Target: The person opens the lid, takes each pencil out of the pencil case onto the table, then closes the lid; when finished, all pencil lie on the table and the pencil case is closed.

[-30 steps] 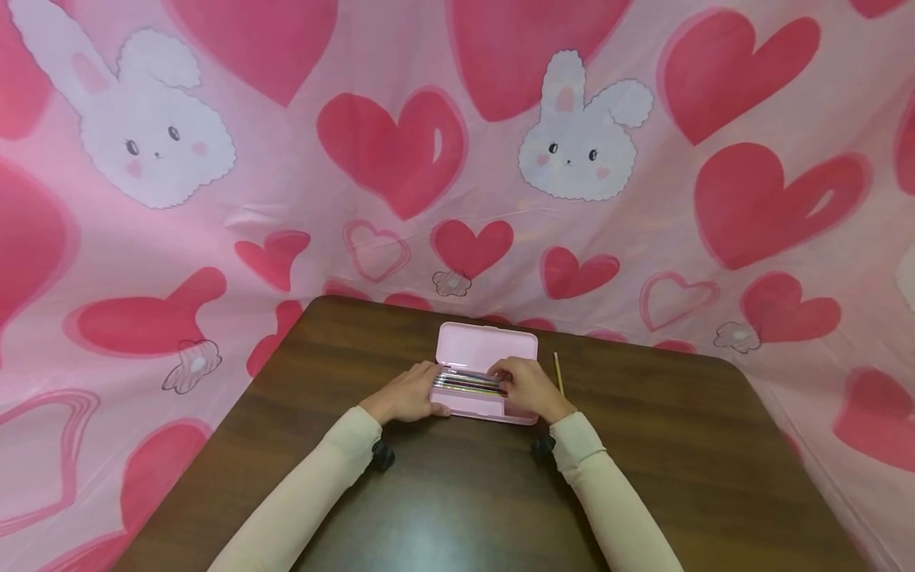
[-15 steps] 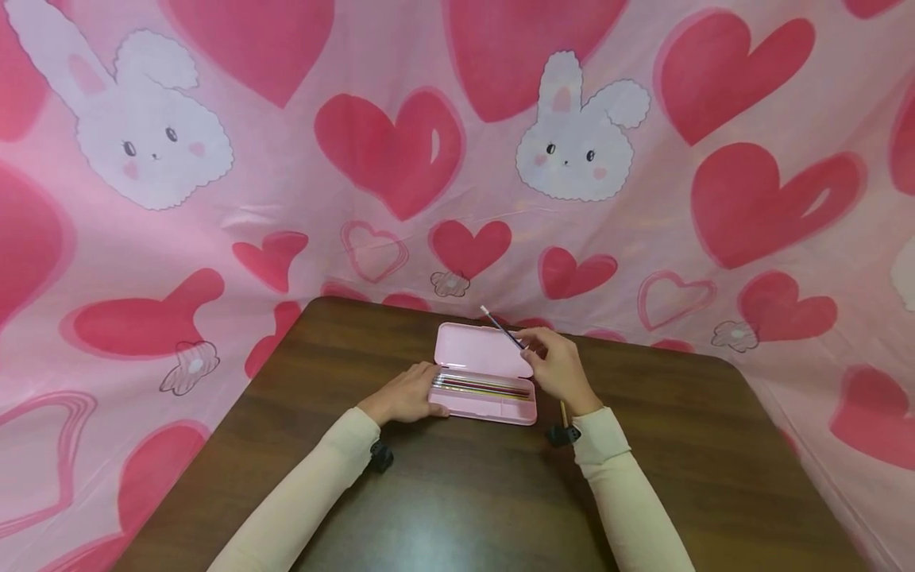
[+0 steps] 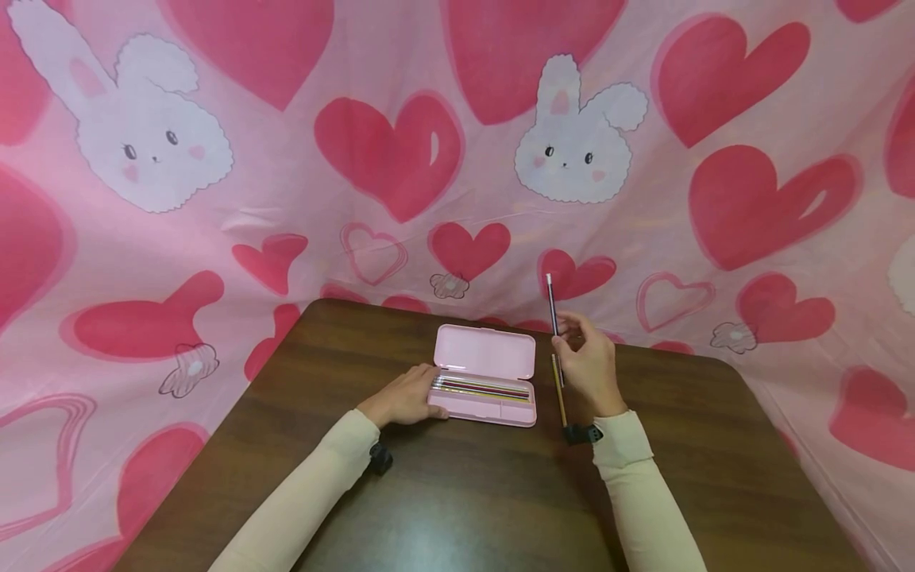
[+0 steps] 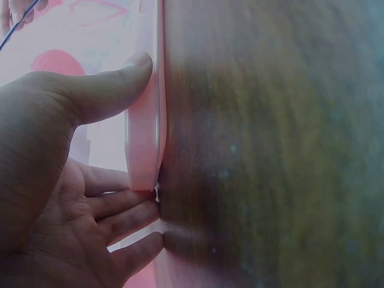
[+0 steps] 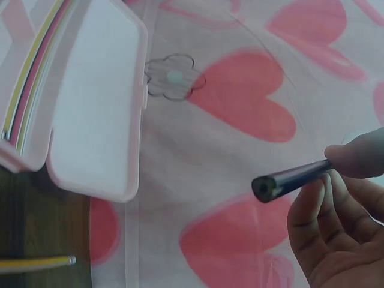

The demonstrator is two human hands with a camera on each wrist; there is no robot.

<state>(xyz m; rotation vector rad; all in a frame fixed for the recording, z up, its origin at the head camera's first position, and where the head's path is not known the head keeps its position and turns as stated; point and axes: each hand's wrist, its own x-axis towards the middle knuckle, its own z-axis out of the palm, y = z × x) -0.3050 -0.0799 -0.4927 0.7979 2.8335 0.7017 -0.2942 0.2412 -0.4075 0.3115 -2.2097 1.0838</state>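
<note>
An open pink pencil case (image 3: 466, 411) lies on the table, its lid (image 3: 484, 351) tilted back. Several coloured pencils (image 3: 486, 388) lie side by side in its long compartment. My left hand (image 3: 403, 396) holds the case at its left end; in the left wrist view the thumb (image 4: 120, 90) presses the front wall, with the fingers around the end. To the right of the case, my right hand (image 3: 592, 364) pinches a dark pencil (image 3: 551, 302) between thumb and fingers, raised and nearly upright. The right wrist view shows its blunt, unsharpened-looking end (image 5: 264, 188).
A yellow pencil (image 3: 558, 393) lies on the brown wooden table (image 3: 443, 492), just right of the case and below my right hand. Pink cloth (image 3: 400, 48) with hearts and rabbits hangs behind the table's far edge.
My right hand has lifted the dark pencil out of the case and carried it rightward, turning it closer to upright. The left hand stays at the case's left end.
</note>
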